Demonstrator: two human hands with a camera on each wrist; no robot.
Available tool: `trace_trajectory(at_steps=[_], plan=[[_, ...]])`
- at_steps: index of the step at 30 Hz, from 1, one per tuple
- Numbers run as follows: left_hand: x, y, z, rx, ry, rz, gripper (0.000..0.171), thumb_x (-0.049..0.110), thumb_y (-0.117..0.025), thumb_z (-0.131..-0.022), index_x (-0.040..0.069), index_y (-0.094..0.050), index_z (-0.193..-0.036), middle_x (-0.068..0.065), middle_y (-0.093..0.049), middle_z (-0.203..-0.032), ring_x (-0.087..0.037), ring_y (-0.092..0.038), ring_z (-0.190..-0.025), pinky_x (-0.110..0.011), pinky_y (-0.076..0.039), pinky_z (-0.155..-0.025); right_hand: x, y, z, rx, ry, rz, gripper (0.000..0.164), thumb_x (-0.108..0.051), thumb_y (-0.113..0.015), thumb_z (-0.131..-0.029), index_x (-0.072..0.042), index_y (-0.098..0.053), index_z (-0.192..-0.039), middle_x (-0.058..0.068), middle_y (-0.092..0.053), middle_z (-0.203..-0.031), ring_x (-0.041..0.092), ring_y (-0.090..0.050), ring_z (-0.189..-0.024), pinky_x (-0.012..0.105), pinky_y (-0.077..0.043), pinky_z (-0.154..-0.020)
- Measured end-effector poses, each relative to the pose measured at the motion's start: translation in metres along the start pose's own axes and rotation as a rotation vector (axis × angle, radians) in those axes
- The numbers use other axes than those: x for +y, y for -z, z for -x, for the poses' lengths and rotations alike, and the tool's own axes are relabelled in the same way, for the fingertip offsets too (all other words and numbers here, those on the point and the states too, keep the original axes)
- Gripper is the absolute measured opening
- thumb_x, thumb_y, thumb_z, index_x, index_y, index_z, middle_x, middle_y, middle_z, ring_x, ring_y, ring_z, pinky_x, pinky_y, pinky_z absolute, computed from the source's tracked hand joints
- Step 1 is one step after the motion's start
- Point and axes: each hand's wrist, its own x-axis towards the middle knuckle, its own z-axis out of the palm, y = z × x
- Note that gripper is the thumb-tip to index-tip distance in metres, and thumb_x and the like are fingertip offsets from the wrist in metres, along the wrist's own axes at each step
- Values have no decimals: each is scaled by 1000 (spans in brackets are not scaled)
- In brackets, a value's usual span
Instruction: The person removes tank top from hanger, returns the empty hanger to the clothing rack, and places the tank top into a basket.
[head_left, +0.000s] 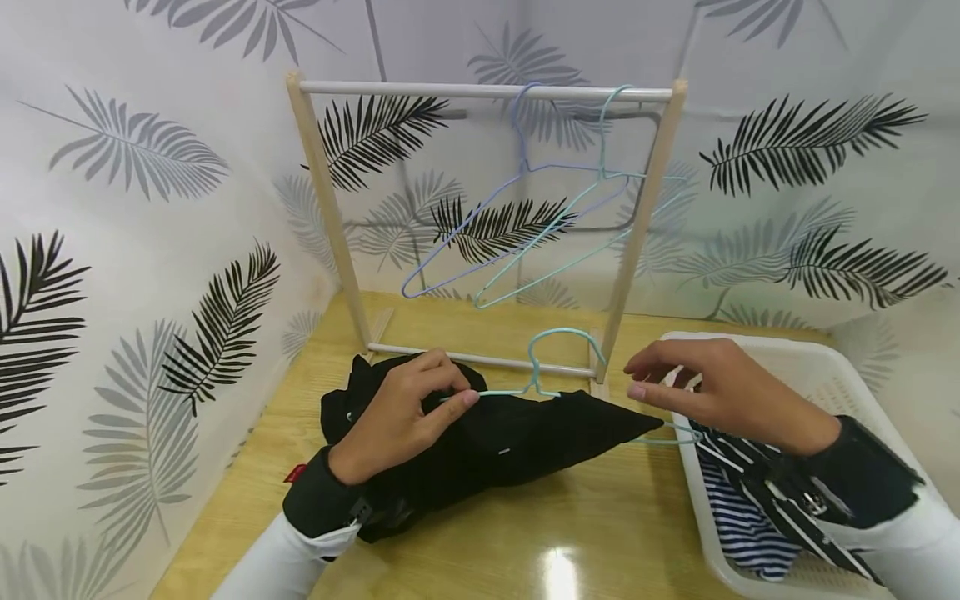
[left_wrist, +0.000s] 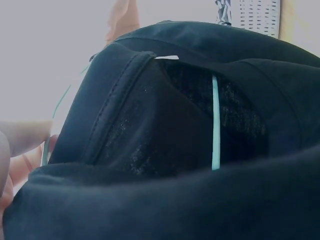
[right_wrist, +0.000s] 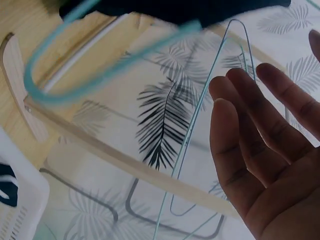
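Observation:
My left hand [head_left: 408, 408] pinches a turquoise hanger [head_left: 535, 367] between thumb and fingers, just left of its hook. Draped over the hanger is a black garment [head_left: 517, 442], with its left part bunched on the table. The hanger's right end pokes out of the cloth. Inside the garment's opening, the left wrist view shows a hanger bar [left_wrist: 216, 125] and a small white tag [left_wrist: 167, 57]. My right hand [head_left: 720, 392] hovers near the hanger's right end, fingers loosely bent and holding nothing. Its palm and parted fingers face the right wrist camera.
Behind the garment stands a wooden rack with a white top rod [head_left: 420, 87]. A blue hanger [head_left: 459, 229] and another turquoise hanger [head_left: 551, 223] hang from it. At the right, a white basket [head_left: 832, 367] holds striped clothes [head_left: 742, 508]. Leaf-patterned sheeting surrounds the wooden table [head_left: 622, 533].

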Motion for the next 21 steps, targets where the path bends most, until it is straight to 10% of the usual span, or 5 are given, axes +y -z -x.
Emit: trace_trajectory(at_steps=[21], plan=[[18, 2, -3, -46, -83, 79, 8, 14, -59, -97, 16, -65, -102, 7, -52, -87, -5, -46, -74, -26, -40, -66, -36, -6, 18, 147, 211, 34, 13, -16, -76, -83, -25, -69, -90, -22, -61, -84, -7, -54, -69, 12, -43, -61]])
